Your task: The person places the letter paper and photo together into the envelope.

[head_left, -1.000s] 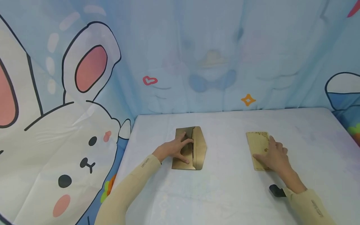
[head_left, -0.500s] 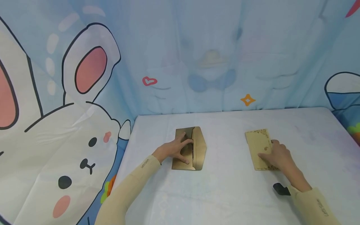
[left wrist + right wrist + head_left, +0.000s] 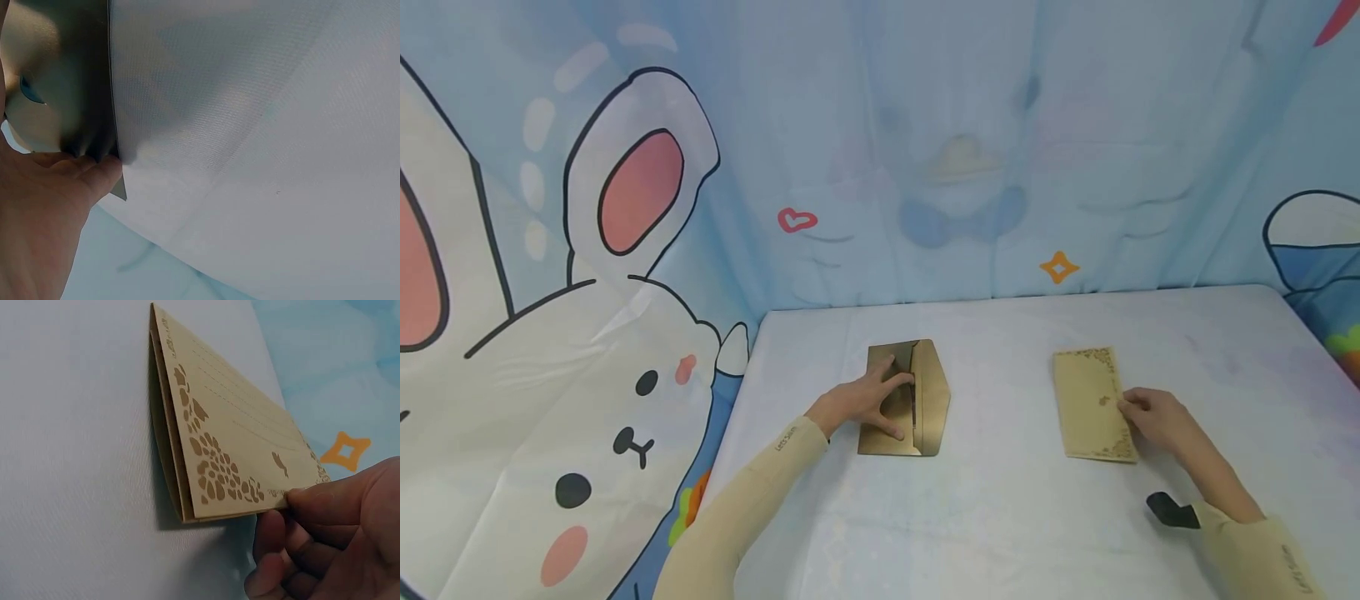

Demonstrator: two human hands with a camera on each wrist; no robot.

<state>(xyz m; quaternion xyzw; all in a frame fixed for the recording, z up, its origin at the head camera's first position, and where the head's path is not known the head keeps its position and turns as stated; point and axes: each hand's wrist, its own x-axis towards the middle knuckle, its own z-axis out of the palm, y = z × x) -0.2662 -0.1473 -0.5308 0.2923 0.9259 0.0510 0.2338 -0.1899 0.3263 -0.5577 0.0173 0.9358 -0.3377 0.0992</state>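
Note:
A gold envelope (image 3: pixel 934 400) lies on the left half of the table, its pointed flap spread out to the right. My left hand (image 3: pixel 865 400) rests on it with fingers and thumb spread, the fingertips near the pocket's opening. The left wrist view shows fingertips against the envelope's shiny surface (image 3: pixel 69 81). To the right, my right hand (image 3: pixel 1161 421) pinches the right edge of a cream folded card (image 3: pixel 1084 404) between thumb and fingers. Brown floral patterns and dotted lines mark the card's face (image 3: pixel 231 419), and layered edges show along its side.
Both hands work over a white-covered table (image 3: pixel 992 500). Behind it hangs a light blue curtain (image 3: pixel 850 150), with a cartoon rabbit print (image 3: pixel 625 375) on the left. A black piece (image 3: pixel 1172 510) sticks out from the right sleeve (image 3: pixel 1262 550).
My right hand has drawn back to the right, from lying over the card to pinching its right edge, and more of the card's face shows. The left hand stays on the envelope.

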